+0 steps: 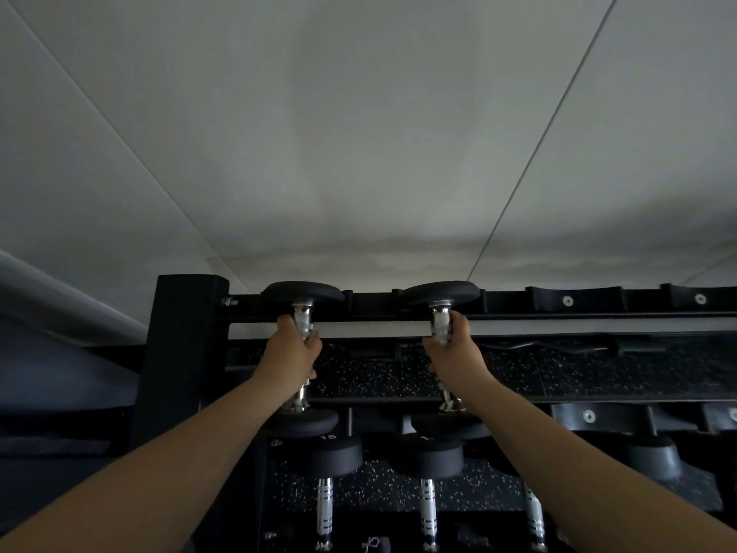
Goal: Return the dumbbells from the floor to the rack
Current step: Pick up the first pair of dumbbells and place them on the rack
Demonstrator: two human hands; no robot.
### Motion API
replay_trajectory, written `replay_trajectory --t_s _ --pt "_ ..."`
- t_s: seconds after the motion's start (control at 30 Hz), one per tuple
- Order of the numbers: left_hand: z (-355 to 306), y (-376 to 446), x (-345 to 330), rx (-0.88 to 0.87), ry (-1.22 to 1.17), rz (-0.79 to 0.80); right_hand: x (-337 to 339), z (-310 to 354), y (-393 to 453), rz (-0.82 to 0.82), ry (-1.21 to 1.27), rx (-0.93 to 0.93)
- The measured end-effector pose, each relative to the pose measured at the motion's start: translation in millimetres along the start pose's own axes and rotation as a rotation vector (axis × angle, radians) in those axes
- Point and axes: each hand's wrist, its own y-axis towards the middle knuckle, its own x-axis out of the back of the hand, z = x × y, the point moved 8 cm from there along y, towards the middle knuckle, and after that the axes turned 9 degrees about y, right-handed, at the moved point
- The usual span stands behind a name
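Two black dumbbells with chrome handles lie across the top tier of a black rack (183,353). My left hand (293,349) is wrapped around the handle of the left dumbbell (303,293), whose far head rests at the rack's back rail. My right hand (454,347) grips the handle of the right dumbbell (440,293) the same way. Both near heads sit at the front rail, partly hidden below my wrists.
Empty black cradles (574,299) run along the top tier to the right. The lower tier holds several more dumbbells (327,457) with chrome handles. A curl bar (558,347) lies on the speckled floor behind the rack. A pale wall fills the upper view.
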Motion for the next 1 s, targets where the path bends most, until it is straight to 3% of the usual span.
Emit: replay_trajectory --t_s 0.5,0.67,1.0 --pt "-4 -23 5 0.115 0.086 0.053 12 5 -19 0.000 -0.056 -0.057" --pt "-8 -27 10 0.093 0.154 0.058 17 8 -29 -0.022 -0.178 0.012" --pt "-10 -31 15 0.058 0.217 0.056 16 4 -33 -0.021 -0.179 -0.027"
